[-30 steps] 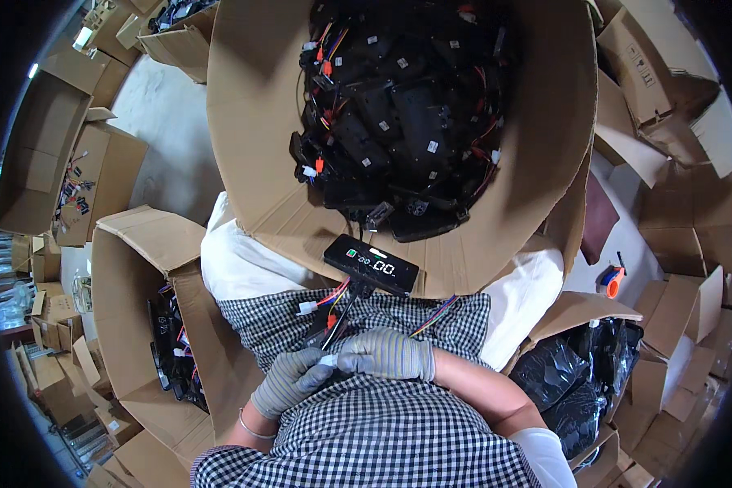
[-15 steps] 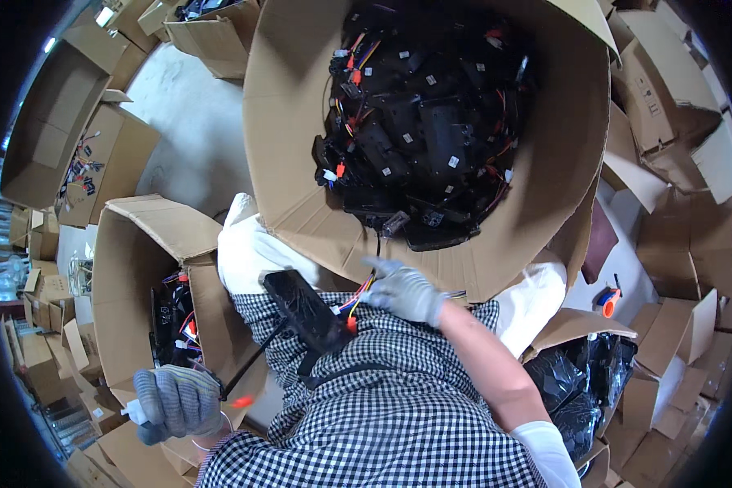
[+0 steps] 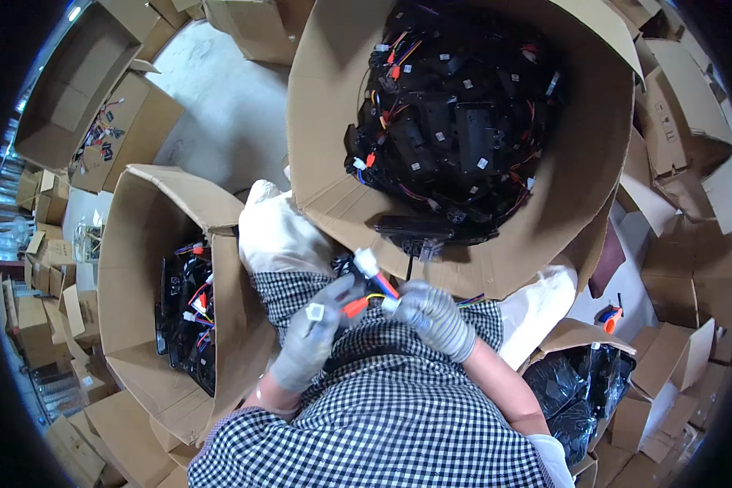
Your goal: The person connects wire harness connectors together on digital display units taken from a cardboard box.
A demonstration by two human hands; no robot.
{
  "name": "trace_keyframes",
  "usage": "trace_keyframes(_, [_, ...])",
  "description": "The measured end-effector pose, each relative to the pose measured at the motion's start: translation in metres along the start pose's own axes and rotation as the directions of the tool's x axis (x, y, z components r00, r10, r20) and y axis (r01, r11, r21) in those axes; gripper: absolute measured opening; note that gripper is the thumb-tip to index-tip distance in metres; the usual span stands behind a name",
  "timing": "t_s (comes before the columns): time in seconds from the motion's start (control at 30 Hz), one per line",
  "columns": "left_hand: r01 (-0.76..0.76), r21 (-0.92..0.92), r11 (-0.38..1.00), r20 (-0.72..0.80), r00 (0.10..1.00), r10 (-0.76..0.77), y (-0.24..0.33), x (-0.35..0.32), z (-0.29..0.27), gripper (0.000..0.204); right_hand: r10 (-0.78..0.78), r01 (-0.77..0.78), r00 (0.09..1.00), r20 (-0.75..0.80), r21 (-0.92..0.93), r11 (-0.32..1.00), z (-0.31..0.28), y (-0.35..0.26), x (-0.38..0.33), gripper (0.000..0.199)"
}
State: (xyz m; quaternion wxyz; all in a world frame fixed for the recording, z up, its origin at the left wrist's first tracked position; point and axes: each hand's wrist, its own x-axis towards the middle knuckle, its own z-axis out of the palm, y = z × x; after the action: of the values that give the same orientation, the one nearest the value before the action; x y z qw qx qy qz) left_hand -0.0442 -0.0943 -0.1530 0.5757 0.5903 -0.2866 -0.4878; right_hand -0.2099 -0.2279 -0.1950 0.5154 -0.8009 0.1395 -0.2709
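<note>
My left hand (image 3: 305,346), in a grey knit glove, is closed in front of my lap, with a white plug connector (image 3: 315,311) between its fingers. Opposite it, my gloved right hand (image 3: 441,320) pinches a bundle of coloured wires (image 3: 385,285). That bundle carries a white connector (image 3: 366,262) pointing up and a red connector (image 3: 355,307) beside my left fingers. Dark shapes behind the hands are partly hidden and hard to make out. Just beyond, a black plastic unit (image 3: 411,229) lies at the near side of the large carton, its dark cable hanging toward my lap.
The large open carton (image 3: 325,106) ahead holds many black units (image 3: 476,134) with wires. Another carton (image 3: 126,268) at left contains similar units. At right, a box (image 3: 565,337) has black plastic-wrapped packs (image 3: 557,382). An orange tape roll (image 3: 612,320) lies on the floor.
My left hand has swung in from the lower left to meet the right hand. The wire bundle is now lifted between them. The black unit on my lap is no longer plainly visible.
</note>
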Motion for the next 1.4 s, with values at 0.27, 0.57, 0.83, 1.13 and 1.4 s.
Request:
trace_keyframes(0.27, [0.041,-0.036,0.999,0.232,0.972,-0.031,-0.007,0.013,0.012,0.066,0.19,-0.218,0.971,0.148,0.21,0.953,0.014,-0.003,-0.01,0.037])
trace_keyframes(0.57, [0.088,0.017,0.996,0.374,0.923,-0.087,-0.019,0.026,0.018,0.046,0.145,-0.137,0.938,0.315,-0.048,0.989,0.012,0.008,-0.018,0.032])
trace_keyframes(0.83, [0.207,0.01,0.978,0.178,0.962,-0.205,-0.023,0.017,0.008,0.037,0.451,-0.489,0.866,0.215,0.178,0.854,-0.033,-0.021,0.0,0.036])
trace_keyframes(1.13, [-0.106,0.353,0.93,0.515,0.852,-0.098,-0.025,0.009,-0.006,0.048,0.325,-0.362,0.664,0.673,-0.091,0.928,-0.039,-0.027,0.012,0.022])
trace_keyframes(1.4, [0.102,0.346,0.933,0.487,0.83,-0.271,-0.025,0.004,-0.016,0.058,0.291,-0.385,0.782,0.551,0.059,0.921,-0.003,-0.004,-0.01,0.027])
